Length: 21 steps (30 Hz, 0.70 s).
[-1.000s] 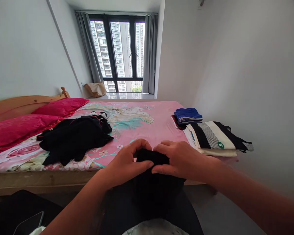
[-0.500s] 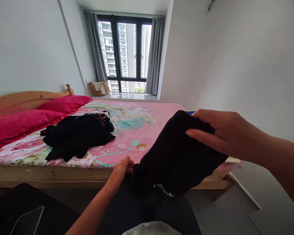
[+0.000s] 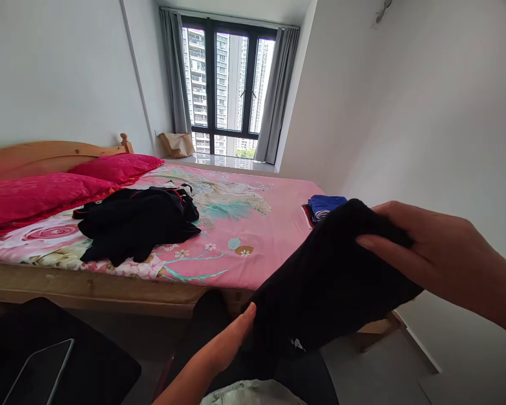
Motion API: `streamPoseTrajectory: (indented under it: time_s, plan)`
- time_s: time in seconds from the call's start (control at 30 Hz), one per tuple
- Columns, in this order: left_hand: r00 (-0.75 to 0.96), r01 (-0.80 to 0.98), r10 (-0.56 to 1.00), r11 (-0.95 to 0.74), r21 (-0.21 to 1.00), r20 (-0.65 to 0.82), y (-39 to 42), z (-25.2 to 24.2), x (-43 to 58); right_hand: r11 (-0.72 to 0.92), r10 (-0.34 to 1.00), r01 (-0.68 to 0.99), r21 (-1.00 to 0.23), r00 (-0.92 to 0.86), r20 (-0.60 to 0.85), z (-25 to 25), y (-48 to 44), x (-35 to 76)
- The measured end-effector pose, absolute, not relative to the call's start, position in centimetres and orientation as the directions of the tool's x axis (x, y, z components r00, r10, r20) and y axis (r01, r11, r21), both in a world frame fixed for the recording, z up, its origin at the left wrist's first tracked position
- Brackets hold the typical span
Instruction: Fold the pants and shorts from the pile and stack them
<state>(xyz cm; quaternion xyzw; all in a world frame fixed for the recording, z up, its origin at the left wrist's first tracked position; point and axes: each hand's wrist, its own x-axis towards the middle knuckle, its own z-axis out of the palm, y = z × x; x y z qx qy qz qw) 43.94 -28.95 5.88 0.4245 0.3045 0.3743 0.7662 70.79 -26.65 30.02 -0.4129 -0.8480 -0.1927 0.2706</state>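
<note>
My right hand (image 3: 438, 256) grips a folded black garment (image 3: 329, 281) by its upper end and holds it in the air over the bed's near right corner. Small white lettering shows near the garment's lower edge. My left hand (image 3: 230, 340) is below it, fingers straight and together, touching the garment's lower left edge. A folded blue garment (image 3: 325, 203) lies on the pink floral bedsheet (image 3: 244, 236) just behind the black one. The rest of the folded pile there is hidden by the garment.
A heap of loose black clothes (image 3: 137, 222) lies mid-bed, with two magenta pillows (image 3: 46, 191) by the wooden headboard. A phone (image 3: 37, 374) rests on a dark surface at lower left. A brown paper bag (image 3: 177, 144) sits by the window. White wall stands close on the right.
My right hand lifted the black garment from my lap and carried it up and right toward the bed corner. My left hand let go and dropped low. The view swung right.
</note>
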Motion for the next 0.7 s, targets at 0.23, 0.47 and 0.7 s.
streamPoseTrajectory:
  time_s: [0.23, 0.47, 0.7]
  plan:
    - [0.597, -0.551, 0.772, 0.592, 0.588, -0.217, -29.6, 6.1, 45.0, 0.531, 0.622, 0.840, 0.114, -0.477, 0.621, 28.9, -26.0, 71.4]
    - [0.235, -0.621, 0.967, 0.229, 0.749, -0.101, -27.8, 7.7, 41.5, 0.409, 0.699, 0.907, 0.098, -0.381, 0.605, 27.5, -24.4, 73.5]
    - [0.183, -0.486, 0.982, 0.136, 0.864, -0.052, -27.1, 8.2, 40.5, 0.421, 0.681, 0.903, 0.087, -0.378, 0.627, 27.4, -25.1, 73.2]
